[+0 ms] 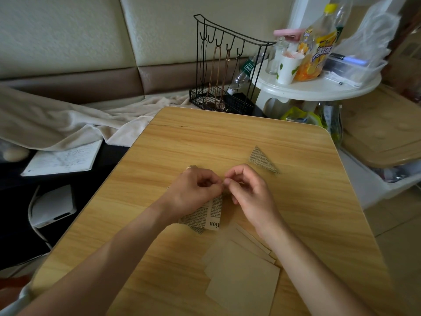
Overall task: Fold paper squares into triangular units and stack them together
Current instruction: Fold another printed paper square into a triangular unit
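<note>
A newsprint paper square, partly folded, is held over the wooden table. My left hand pinches its top corner, and most of the sheet is hidden under that hand. My right hand pinches the same corner from the right, fingertips meeting the left hand's. A finished newsprint triangle lies flat on the table beyond my right hand. A loose pile of plain tan paper squares lies near the front edge, under my right forearm.
A black wire rack stands past the table's far edge. To the right, a white round side table carries a cup, bottles and a plastic box. At the left lie a cream blanket, a notebook and a white device.
</note>
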Demonstrator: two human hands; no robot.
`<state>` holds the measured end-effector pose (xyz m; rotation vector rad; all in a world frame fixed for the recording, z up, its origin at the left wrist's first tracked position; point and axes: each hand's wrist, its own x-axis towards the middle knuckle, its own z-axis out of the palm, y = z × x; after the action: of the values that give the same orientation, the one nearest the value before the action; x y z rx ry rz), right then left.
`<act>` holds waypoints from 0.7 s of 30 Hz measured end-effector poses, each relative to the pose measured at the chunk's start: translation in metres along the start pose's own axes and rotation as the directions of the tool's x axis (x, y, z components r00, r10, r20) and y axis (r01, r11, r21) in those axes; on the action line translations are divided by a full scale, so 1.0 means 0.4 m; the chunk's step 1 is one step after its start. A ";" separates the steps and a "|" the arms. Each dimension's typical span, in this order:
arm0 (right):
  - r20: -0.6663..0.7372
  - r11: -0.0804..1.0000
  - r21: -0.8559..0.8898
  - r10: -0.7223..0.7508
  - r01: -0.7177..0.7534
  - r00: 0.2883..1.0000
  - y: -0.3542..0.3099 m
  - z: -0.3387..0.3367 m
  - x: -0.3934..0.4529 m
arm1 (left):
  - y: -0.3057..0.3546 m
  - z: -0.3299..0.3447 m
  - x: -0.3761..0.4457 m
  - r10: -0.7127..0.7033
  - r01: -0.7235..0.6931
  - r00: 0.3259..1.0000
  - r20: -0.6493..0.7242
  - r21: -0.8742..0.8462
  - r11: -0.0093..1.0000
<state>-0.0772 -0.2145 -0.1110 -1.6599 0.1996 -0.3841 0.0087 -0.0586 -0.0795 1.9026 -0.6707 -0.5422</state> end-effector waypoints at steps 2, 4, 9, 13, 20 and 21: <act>0.030 1.000 -0.002 -0.029 0.029 0.999 -0.001 -0.003 0.000 | 0.003 -0.008 0.001 -0.024 0.023 0.999 0.031 0.003 1.000; 0.047 1.000 -0.004 -0.022 0.022 0.999 -0.001 -0.005 0.000 | 0.004 -0.012 0.002 -0.032 0.031 0.998 0.047 0.033 0.999; 0.022 0.999 0.001 0.034 -0.034 0.999 0.001 -0.005 0.001 | 0.007 -0.009 -0.001 -0.010 0.008 0.997 0.079 0.025 1.000; -0.003 0.999 0.004 0.039 -0.039 0.999 0.001 -0.004 0.001 | 0.006 -0.004 0.002 0.006 -0.006 1.000 -0.009 0.043 0.999; 0.118 0.988 -0.148 0.061 -0.043 0.991 -0.002 -0.001 0.000 | 0.003 -0.005 0.006 -0.167 0.141 0.985 -0.030 -0.403 0.904; 0.125 0.986 -0.165 0.061 -0.040 0.990 -0.001 -0.002 0.001 | 0.003 -0.005 0.007 -0.172 0.146 0.985 -0.024 -0.419 0.896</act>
<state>-0.0773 -0.2151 -0.1107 -1.8294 0.1792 -0.2258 0.0120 -0.0595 -0.0779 1.5680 -0.3254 -0.6709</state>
